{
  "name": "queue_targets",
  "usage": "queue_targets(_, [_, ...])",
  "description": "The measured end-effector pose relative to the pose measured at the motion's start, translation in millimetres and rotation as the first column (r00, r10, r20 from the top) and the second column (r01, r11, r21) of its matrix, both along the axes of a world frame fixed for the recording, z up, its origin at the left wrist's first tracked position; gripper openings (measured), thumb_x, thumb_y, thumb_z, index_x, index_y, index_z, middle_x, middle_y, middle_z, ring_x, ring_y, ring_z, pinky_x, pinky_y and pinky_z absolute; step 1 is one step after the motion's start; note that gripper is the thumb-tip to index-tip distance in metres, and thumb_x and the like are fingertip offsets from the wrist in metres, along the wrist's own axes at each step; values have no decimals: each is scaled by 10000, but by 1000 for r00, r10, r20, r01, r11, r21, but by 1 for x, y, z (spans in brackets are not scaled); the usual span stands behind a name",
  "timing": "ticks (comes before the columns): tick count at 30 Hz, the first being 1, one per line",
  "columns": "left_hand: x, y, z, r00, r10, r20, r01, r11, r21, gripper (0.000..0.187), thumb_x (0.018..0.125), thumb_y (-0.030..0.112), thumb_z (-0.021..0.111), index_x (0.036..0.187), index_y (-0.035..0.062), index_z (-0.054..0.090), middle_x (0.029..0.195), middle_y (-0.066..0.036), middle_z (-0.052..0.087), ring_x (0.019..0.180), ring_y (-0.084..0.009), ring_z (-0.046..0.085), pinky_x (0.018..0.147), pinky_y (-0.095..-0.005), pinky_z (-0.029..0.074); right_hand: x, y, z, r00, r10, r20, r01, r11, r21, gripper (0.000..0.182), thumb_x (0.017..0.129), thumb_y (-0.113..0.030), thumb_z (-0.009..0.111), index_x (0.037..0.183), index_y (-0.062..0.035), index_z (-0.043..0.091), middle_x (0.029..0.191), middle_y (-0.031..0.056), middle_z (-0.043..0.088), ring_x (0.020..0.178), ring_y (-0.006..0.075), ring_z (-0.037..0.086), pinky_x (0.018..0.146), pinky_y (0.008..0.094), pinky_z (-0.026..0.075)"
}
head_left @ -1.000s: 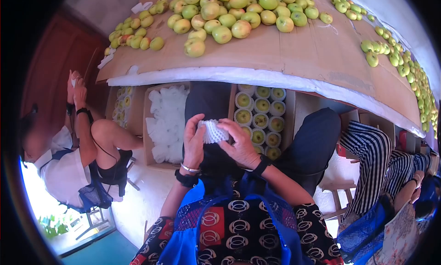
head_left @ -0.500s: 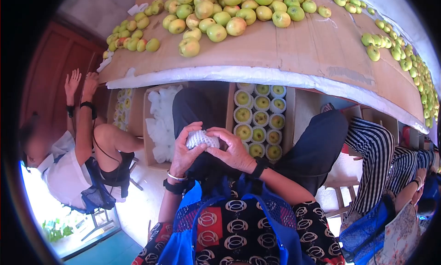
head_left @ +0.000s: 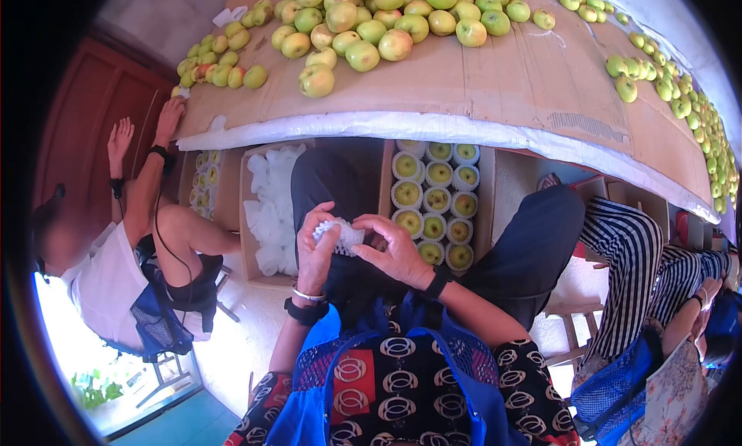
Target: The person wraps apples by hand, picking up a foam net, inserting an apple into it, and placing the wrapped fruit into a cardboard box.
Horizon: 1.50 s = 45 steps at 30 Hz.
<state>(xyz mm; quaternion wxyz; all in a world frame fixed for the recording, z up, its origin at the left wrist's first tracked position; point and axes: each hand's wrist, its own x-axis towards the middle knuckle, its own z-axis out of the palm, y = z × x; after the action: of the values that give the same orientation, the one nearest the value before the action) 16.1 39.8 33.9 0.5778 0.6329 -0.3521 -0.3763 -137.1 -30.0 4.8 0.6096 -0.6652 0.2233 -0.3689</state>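
Observation:
Over my lap, a white foam net sleeve (head_left: 340,236) is held between both hands. My left hand (head_left: 313,249) is wrapped round its left side, thumb across the front. My right hand (head_left: 398,249) grips its right end with thumb and curled fingers. Whatever the sleeve holds inside is covered by the netting and my fingers. Just beyond my hands stands a box of green apples in white foam nets (head_left: 437,199), set in rows. Left of my knee is a box filled with white foam nets (head_left: 270,206).
A cardboard-covered table (head_left: 433,90) bears a heap of green apples (head_left: 371,30), with more at its left and right. A person (head_left: 108,276) sits on the left, reaching to the table edge. Another person in striped trousers (head_left: 630,253) sits on the right.
My left thumb has shifted up over the foam net sleeve, and the sleeve has turned a little in my hands. The person on the left has moved a hand up onto the table edge.

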Motion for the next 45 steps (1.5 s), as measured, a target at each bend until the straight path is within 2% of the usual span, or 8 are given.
queue_targets(3, [-11,-1,3,963,-29,270,25,999,20,113,779,106,607,833,17,565,1105,-132,531,950,-164,529,787,-288,422,1,0,-4,995,39,-91,-35,998,43,280,770,-162,686,989,-11,597,1002,73,602,782,149,583,641,254,474])
queue_targets(10, [-9,-2,-7,998,14,-57,-11,999,51,190,785,158,677,863,20,573,968,-64,567,832,-101,529,709,-233,424,7,4,-24,989,62,138,-110,921,373,202,838,-140,611,967,15,622,985,68,620,777,127,595,669,244,472])
queue_targets(17, [-12,-7,-7,994,-60,90,58,998,29,280,793,93,670,1027,28,530,874,-20,569,769,-67,527,690,-214,441,7,-2,-36,996,27,83,-58,915,399,242,881,-151,516,1013,22,623,948,57,634,769,113,588,682,220,462])
queue_targets(20, [-8,-8,-7,961,-124,-246,132,991,18,308,791,55,664,1061,30,519,932,-31,585,836,-73,552,742,-216,463,1,-8,-19,980,-20,197,-155,541,826,254,898,-189,485,1020,-7,613,891,29,638,756,95,601,682,241,490])
queue_targets(35, [0,-9,-11,880,-353,-317,386,921,48,709,689,-81,667,1315,66,367,1107,-32,528,1036,-137,527,895,-270,434,0,-17,-46,948,-127,291,-182,534,826,238,957,-213,431,1025,-31,569,913,36,627,772,118,615,679,277,531])
queue_targets(41, [-9,-12,-12,953,-218,-209,212,976,-50,503,754,-32,625,1229,44,476,1202,-69,494,1085,-168,502,926,-282,400,-3,-23,-50,934,-206,291,-156,498,853,216,948,-186,452,1017,-31,585,918,15,628,792,89,587,727,242,474])
queue_targets(43, [-7,-15,-9,853,-288,434,307,951,28,397,764,14,627,1150,38,535,1215,-111,487,1091,-216,504,933,-310,388,-2,-23,-49,943,-175,283,-145,549,823,218,949,-185,451,1007,-27,590,908,5,624,786,74,572,729,227,454])
queue_targets(45, [-16,-17,-1,832,-220,509,239,971,30,382,727,9,629,1101,41,554,1183,-144,502,1083,-274,513,925,-337,394,-1,-21,-48,960,-161,231,-36,744,667,215,947,-181,462,987,-14,591,855,-22,601,755,47,531,697,205,433])
